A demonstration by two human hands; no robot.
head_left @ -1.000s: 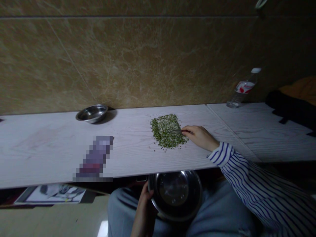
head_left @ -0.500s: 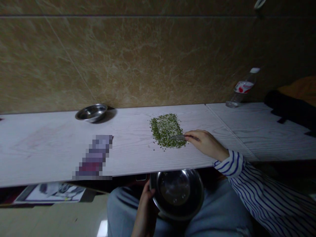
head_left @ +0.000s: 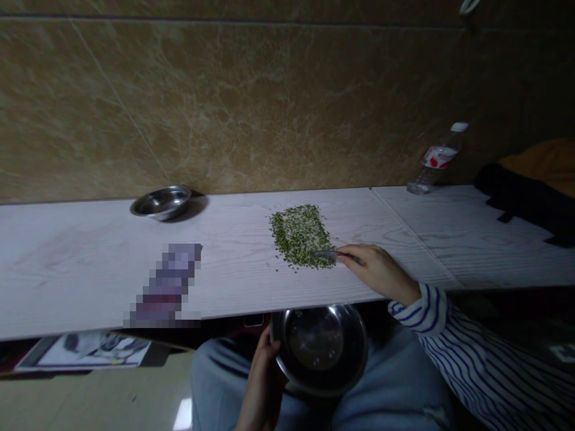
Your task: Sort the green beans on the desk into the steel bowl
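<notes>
On my feed the right hand [head_left: 377,268] pinches a slim grey metal blade [head_left: 326,254] at small green grains [head_left: 299,230], plenty left between the back and front edges of the white wood-grain desk [head_left: 238,263]; below the front edge, the left hand [head_left: 267,371] grips a round silver metal bowl [head_left: 350,341], contents unclear.

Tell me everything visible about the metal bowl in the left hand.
The metal bowl is round and deep, shiny like stainless steel, with dark inner walls and a paler bottom flecked with bright spots, perhaps reflections. Mouth up, it sits over the jeans-clad lap, just below the table edge. The left hand grips its left rim.
</notes>
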